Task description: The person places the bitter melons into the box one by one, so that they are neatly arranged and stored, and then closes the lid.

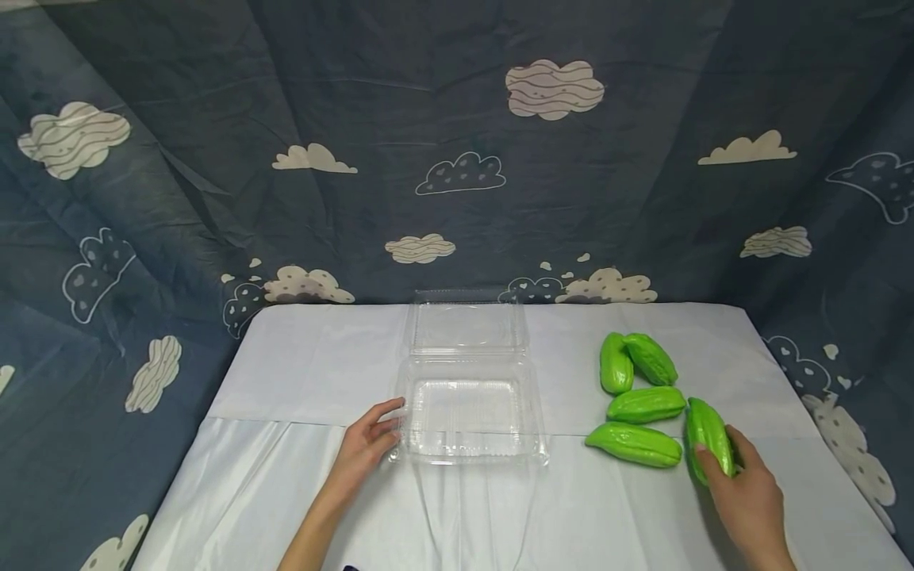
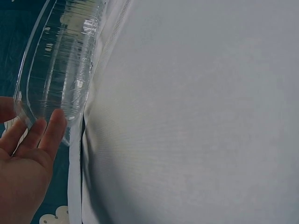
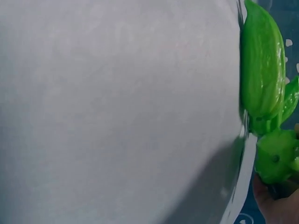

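Observation:
A clear plastic clamshell container [image 1: 467,452] lies spread open on the white cloth, its lid [image 1: 467,325] folded back on the far side. My left hand [image 1: 371,440] pinches the container's left rim near the front corner. The left wrist view shows that rim between the thumb and the fingers [image 2: 54,133]. On the right, my right hand [image 1: 750,500] grips a glossy green ridged gourd [image 1: 707,440], thumb on its near left side and fingers round the right. Beside it on the left lie a gourd [image 1: 646,404] and a pointed gourd [image 1: 635,444]; their sides face the container.
Two more green gourds, a left one [image 1: 616,365] and a right one [image 1: 651,359], touch each other farther back. White cloth [image 1: 307,365] covers the table. Behind and at both sides hangs a dark blue curtain [image 1: 457,103] with a cloud print. A small dark object [image 1: 350,568] shows at the bottom edge.

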A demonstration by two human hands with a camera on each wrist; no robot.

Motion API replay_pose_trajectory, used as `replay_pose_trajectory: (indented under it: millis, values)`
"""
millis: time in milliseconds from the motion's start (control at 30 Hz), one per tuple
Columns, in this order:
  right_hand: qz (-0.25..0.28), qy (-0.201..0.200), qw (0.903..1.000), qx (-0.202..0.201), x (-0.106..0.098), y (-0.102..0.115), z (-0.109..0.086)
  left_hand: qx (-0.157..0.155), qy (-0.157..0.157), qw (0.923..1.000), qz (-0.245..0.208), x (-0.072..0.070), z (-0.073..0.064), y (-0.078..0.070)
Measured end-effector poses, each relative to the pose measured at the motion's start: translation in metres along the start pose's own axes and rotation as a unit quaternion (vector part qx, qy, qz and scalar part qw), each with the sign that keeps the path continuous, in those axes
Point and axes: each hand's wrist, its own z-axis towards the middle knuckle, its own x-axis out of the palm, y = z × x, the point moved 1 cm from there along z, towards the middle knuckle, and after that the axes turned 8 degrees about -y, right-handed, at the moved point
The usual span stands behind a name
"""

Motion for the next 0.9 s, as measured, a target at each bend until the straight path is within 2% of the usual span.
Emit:
replay_pose_trajectory:
  millis: [367, 900]
  values:
    - [0.055, -0.049, 0.9969, -0.025, -0.003, 0.023, -0.014, 0.006, 0.004, 1.0, -0.001, -0.001, -0.001, -0.001]
    - [0.104, -0.032, 0.9908, -0.08, 0.004, 0.056, -0.027, 0.015, 0.008, 0.9997, -0.019, 0.0, 0.0, 0.0]
